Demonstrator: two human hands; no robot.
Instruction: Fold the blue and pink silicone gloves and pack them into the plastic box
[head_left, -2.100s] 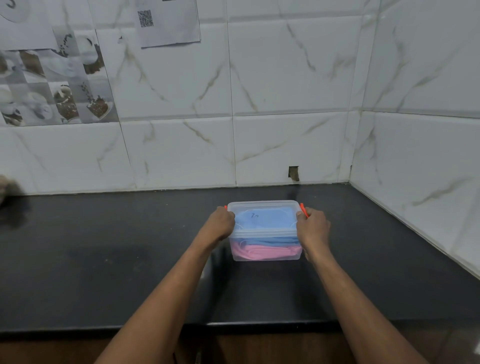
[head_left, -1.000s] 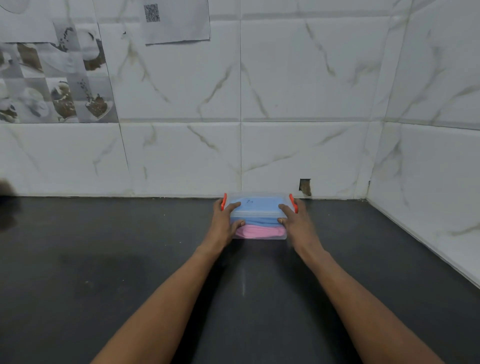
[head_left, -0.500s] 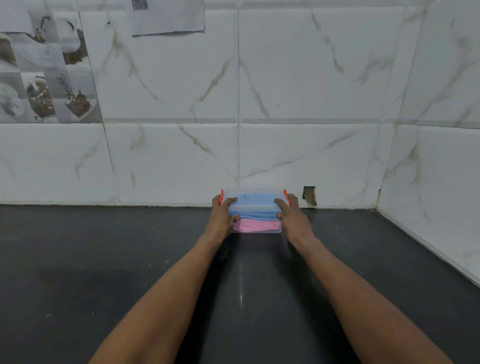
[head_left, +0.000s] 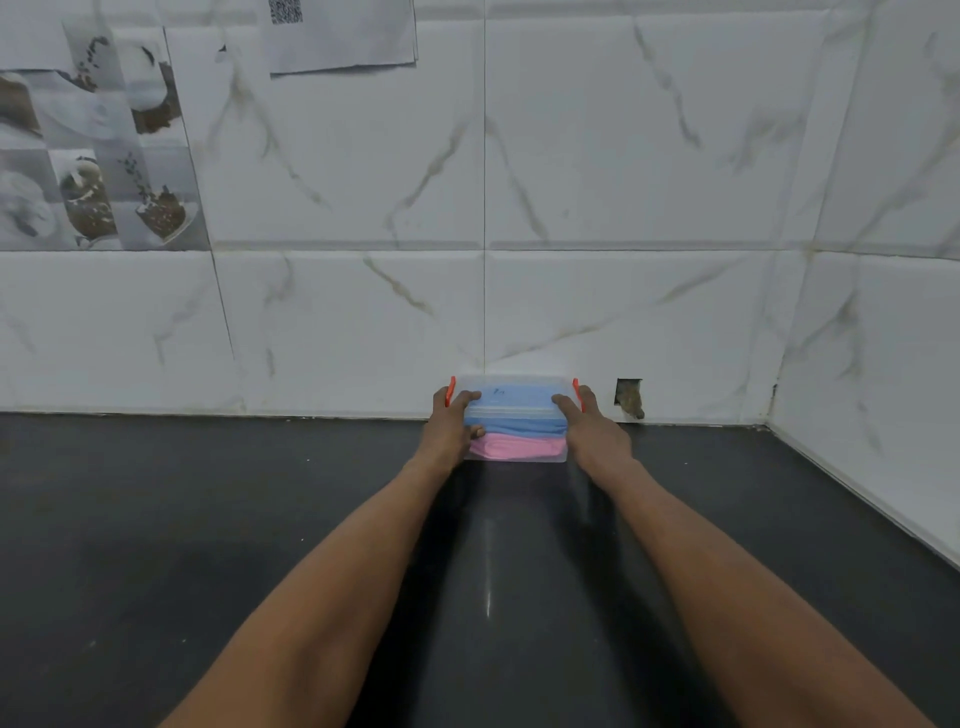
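Plastic box (head_left: 514, 415): clear, lidded, with an orange clip (head_left: 451, 391) at its left end and another orange clip (head_left: 575, 388) at its right end. It stands on the dark desk (head_left: 260, 519) at the far edge, up against the white marbled wall tiles (head_left: 597, 182).

Contents: a folded blue glove (head_left: 519, 427) on top, a folded pink glove (head_left: 511, 447) beneath it, both seen through the front wall of the box.

Left hand (head_left: 451, 428): at the left end of the box, thumb laid over the lid, fingers curled round the front corner; its grip is closed on the box.

Right hand (head_left: 592, 434): at the right end, thumb on the lid, palm against the side; its grip is likewise closed on the box. The box sits between the two hands, both forearms reaching straight out over the desk.

Surroundings: a small rough hole in the tile (head_left: 629, 399) just to the right of the box at desk level; a paper sheet with a printed code (head_left: 343, 36) stuck high on the wall; picture tiles (head_left: 88, 156) at the upper left; the side wall (head_left: 893, 364) meeting the back wall at the right corner. Nothing lies on the desk between the forearms and the box.
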